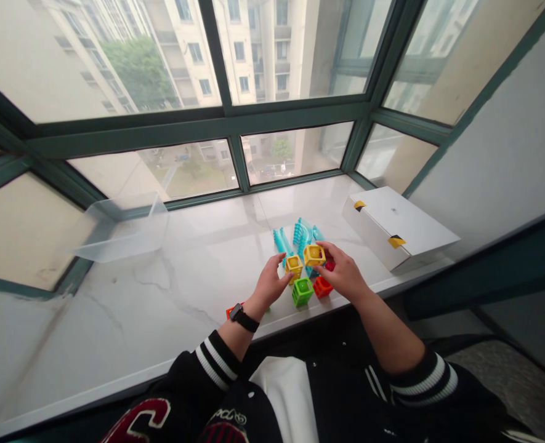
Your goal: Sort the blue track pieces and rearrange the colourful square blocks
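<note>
My left hand (272, 283) is closed around a small yellow hollow block (294, 266), held just above the marble sill. My right hand (343, 272) grips a second yellow hollow block (314, 255) right beside the first; the two blocks nearly touch. Below them on the sill lie a green hollow block (302, 291) and an orange-red block (322, 287). Several turquoise ribbed track pieces (300, 235) lie just behind the hands. Another orange piece (230, 311) peeks out beside my left wrist, mostly hidden.
The white marble window sill (170, 289) runs wide to the left. A clear plastic tub (122, 231) stands at the back left by the window. A white cardboard box (396, 227) with yellow tabs lies at the right. Window frames close off the back.
</note>
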A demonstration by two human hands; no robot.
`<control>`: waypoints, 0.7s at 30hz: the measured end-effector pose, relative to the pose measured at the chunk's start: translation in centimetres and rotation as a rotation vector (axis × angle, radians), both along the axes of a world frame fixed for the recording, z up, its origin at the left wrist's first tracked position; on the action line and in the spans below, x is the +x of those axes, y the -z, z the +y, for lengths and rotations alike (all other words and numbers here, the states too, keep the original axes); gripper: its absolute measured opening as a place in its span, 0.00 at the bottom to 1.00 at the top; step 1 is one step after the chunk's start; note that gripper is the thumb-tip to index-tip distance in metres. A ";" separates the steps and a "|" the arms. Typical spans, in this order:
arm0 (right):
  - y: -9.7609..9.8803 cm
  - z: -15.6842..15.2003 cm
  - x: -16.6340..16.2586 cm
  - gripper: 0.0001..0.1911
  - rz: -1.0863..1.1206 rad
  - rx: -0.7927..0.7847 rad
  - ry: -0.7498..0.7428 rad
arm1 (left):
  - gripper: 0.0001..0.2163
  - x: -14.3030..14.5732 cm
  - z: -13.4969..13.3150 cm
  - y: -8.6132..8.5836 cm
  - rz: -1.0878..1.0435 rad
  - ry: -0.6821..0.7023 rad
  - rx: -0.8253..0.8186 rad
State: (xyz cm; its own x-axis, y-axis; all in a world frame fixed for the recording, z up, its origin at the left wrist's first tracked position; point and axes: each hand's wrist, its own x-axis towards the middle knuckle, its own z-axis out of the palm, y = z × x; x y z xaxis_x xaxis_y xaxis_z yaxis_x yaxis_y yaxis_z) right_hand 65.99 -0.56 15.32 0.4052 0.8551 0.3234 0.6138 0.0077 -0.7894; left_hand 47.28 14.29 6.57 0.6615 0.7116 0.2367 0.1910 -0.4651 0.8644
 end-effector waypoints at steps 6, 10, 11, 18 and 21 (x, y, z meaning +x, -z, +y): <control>0.1 1.0 0.5 0.32 -0.021 -0.057 -0.034 | 0.27 0.2 0.0 0.2 -0.026 0.016 -0.009; 0.2 2.2 0.3 0.32 -0.169 -0.100 -0.059 | 0.27 0.3 0.0 0.0 -0.065 0.013 -0.054; 0.3 2.5 0.3 0.32 -0.208 -0.112 -0.070 | 0.27 0.3 -0.1 -0.1 -0.074 0.015 -0.063; 1.4 4.4 0.0 0.32 -0.356 -0.164 -0.107 | 0.28 0.2 0.0 0.1 -0.074 0.023 -0.059; 1.9 4.9 0.0 0.30 -0.385 -0.181 -0.115 | 0.27 0.2 0.1 0.3 -0.069 0.021 -0.049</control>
